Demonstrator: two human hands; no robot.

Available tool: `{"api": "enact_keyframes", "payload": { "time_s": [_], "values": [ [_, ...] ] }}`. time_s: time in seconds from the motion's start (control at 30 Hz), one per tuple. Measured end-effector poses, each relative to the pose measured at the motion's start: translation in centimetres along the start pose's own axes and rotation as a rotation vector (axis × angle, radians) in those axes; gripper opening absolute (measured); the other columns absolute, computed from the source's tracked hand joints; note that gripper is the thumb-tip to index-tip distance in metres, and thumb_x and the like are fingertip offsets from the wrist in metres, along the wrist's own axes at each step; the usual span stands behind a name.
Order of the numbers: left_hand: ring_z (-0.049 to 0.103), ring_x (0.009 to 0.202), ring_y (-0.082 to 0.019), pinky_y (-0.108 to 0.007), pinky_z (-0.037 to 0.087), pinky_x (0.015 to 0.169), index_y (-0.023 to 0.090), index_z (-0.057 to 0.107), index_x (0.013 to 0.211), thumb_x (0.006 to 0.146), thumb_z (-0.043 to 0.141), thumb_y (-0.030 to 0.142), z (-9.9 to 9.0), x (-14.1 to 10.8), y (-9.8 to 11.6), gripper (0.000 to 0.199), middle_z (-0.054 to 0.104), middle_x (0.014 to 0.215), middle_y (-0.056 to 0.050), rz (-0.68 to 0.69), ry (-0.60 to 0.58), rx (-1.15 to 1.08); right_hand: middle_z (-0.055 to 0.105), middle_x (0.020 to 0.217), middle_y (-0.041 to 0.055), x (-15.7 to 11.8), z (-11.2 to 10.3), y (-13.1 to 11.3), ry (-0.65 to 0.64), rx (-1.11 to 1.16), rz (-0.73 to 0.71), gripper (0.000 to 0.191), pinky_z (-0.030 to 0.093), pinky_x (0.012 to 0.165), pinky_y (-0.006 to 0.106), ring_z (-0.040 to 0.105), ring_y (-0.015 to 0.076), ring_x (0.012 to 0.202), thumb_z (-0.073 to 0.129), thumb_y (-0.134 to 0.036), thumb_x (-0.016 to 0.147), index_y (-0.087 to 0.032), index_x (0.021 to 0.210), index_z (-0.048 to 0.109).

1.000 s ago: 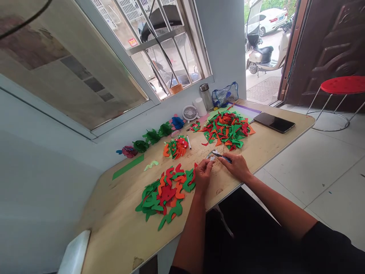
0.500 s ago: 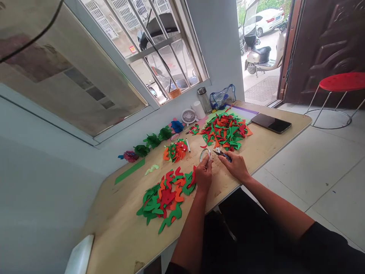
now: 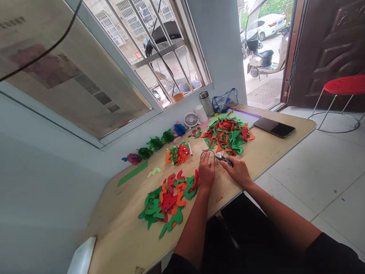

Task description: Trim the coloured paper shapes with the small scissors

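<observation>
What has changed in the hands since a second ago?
The left hand has shifted forward and a little left, fingers now across the ring, apart from the white bit at the scissors. The right hand still grips the scissors; the coloured piles look unchanged.

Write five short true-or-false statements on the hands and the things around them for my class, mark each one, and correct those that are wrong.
1. The right hand holds a tool. True.
2. The left hand holds the phone. False: it holds a ring; the phone lies flat on the table.
3. The stool has a red seat. True.
4. The fan stands between the white cylinder and the bottle. False: the white cylinder stands between the fan and the bottle.
5. The pen is mostly white. True.
</observation>
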State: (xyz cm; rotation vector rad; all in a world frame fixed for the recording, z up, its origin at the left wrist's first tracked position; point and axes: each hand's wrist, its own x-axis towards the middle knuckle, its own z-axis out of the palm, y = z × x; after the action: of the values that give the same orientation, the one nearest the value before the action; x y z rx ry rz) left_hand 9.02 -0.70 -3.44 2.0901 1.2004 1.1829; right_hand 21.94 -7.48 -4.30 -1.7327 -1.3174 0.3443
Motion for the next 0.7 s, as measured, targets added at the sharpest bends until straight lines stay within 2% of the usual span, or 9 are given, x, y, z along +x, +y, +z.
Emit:
{"api": "enact_keyframes", "payload": {
  "time_s": [0.1, 0.2, 0.33, 0.5, 0.7],
  "values": [
    [0.059, 0.105, -0.022, -0.036, 0.047, 0.091, 0.018, 0.066, 0.107, 0.081, 0.051, 0.021, -0.7, -1.0, -0.2, 0.03, 0.065, 0.112, -0.01, -0.034, 0.051, -0.067, 0.067, 0.069, 0.0032, -0.1, 0.0, -0.1, -0.021, -0.018, -0.019, 0.038, 0.035, 0.057, 0.025, 0.06, 0.018, 0.062, 0.045, -0.055, 0.085, -0.023, 0.087, 0.066],
    [0.064, 0.084, -0.019, -0.029, 0.051, 0.071, 0.016, 0.068, 0.098, 0.082, 0.052, 0.025, -1.6, -1.9, -0.5, 0.025, 0.07, 0.096, -0.009, -0.153, 0.068, -0.222, 0.067, 0.069, 0.0029, -0.3, -0.1, -0.3, -0.047, -0.076, -0.055, 0.038, 0.033, 0.055, 0.025, 0.06, 0.0179, 0.063, 0.046, -0.055, 0.084, -0.023, 0.086, 0.066],
    [0.063, 0.067, -0.014, -0.022, 0.047, 0.055, 0.014, 0.068, 0.091, 0.079, 0.057, 0.03, -2.1, -2.4, -0.8, 0.023, 0.07, 0.08, -0.007, -0.289, 0.117, -0.438, 0.067, 0.069, 0.0034, -0.5, -0.1, -0.8, -0.096, -0.201, -0.11, 0.036, 0.031, 0.055, 0.025, 0.061, 0.0189, 0.066, 0.046, -0.054, 0.085, -0.023, 0.084, 0.065],
    [0.06, 0.061, -0.011, -0.02, 0.044, 0.05, 0.014, 0.067, 0.091, 0.075, 0.06, 0.034, -2.2, -2.5, -0.9, 0.025, 0.07, 0.08, -0.007, -0.333, 0.074, -0.615, 0.067, 0.071, 0.0038, -0.9, 0.0, -1.3, -0.16, -0.345, -0.205, 0.034, 0.029, 0.055, 0.026, 0.062, 0.0201, 0.071, 0.045, -0.052, 0.087, -0.023, 0.082, 0.064],
    [0.059, 0.057, -0.011, -0.019, 0.041, 0.045, 0.014, 0.066, 0.087, 0.074, 0.059, 0.032, -2.7, -2.3, -1.0, 0.023, 0.069, 0.077, -0.005, -0.385, 0.036, -0.61, 0.069, 0.077, 0.0035, -0.9, 0.1, -1.5, -0.195, -0.405, -0.265, 0.032, 0.028, 0.055, 0.026, 0.062, 0.0191, 0.071, 0.047, -0.051, 0.086, -0.024, 0.087, 0.064]
  ]
}}
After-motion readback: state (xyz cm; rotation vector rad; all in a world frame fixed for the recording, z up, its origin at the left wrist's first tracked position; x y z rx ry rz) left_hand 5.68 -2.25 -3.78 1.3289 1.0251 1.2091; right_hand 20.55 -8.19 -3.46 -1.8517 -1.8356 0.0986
